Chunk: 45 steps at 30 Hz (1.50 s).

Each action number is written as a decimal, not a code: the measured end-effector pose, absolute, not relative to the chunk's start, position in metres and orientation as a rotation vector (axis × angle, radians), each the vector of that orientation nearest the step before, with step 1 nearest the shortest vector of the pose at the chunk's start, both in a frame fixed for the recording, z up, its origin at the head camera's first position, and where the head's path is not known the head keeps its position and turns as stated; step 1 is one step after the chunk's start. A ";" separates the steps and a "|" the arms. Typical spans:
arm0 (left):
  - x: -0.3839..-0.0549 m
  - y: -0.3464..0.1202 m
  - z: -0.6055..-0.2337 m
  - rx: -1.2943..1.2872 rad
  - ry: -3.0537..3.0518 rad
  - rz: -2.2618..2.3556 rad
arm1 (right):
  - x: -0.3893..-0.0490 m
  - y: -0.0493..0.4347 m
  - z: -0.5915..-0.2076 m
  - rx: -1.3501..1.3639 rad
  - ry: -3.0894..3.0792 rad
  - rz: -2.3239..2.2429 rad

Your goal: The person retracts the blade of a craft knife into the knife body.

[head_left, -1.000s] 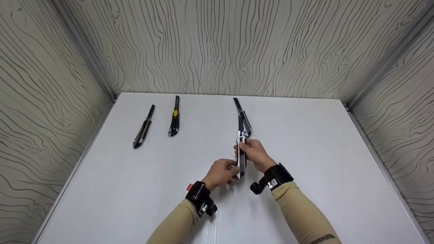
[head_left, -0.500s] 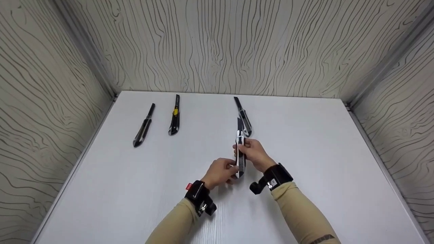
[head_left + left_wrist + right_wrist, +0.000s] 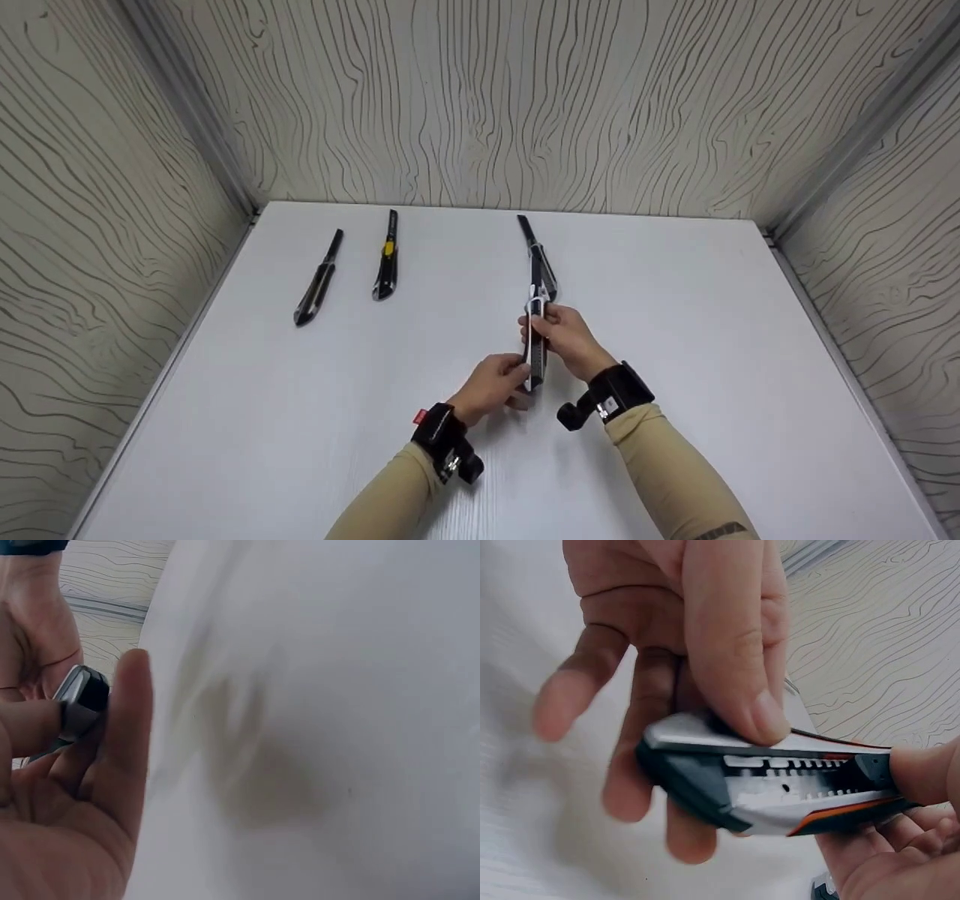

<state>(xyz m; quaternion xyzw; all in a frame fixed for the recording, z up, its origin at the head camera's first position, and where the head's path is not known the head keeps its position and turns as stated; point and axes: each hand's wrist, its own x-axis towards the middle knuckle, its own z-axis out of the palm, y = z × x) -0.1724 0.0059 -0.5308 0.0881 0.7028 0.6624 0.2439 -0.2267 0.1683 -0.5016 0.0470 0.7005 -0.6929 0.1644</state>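
My right hand (image 3: 574, 341) grips a silver, black and orange snap-off utility knife (image 3: 535, 352) in the head view, its dark blade pointing to the far side of the table. The right thumb (image 3: 926, 774) presses at the black slider in the right wrist view. Near the knife's tail end, my left hand (image 3: 489, 386) pinches the handle between thumb and fingers. The left wrist view shows only the tail of the knife (image 3: 84, 694) in the fingers. A second utility knife (image 3: 547, 271) lies just beyond, partly overlapped by the held one.
On the left of the white table (image 3: 247, 420) lie a black utility knife with a yellow slider (image 3: 388, 249) and a grey-black one (image 3: 315, 296), both with blades out. Wood-patterned panels (image 3: 480, 105) wall in the table at the back and sides.
The held knife tips slightly: its blade looks shorter half a second ago and longer again now, overlapping the knife beyond. Both hands keep their places on the handle, with small shifts.
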 end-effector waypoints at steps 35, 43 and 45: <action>-0.173 0.010 -0.534 0.249 1.994 1.823 | -0.217 0.163 -0.514 0.191 1.900 -2.062; -0.173 0.011 -0.535 0.246 1.991 1.830 | -0.216 0.165 -0.515 0.142 1.915 -2.059; -0.173 0.011 -0.535 0.242 1.996 1.828 | -0.216 0.165 -0.515 0.138 1.915 -2.055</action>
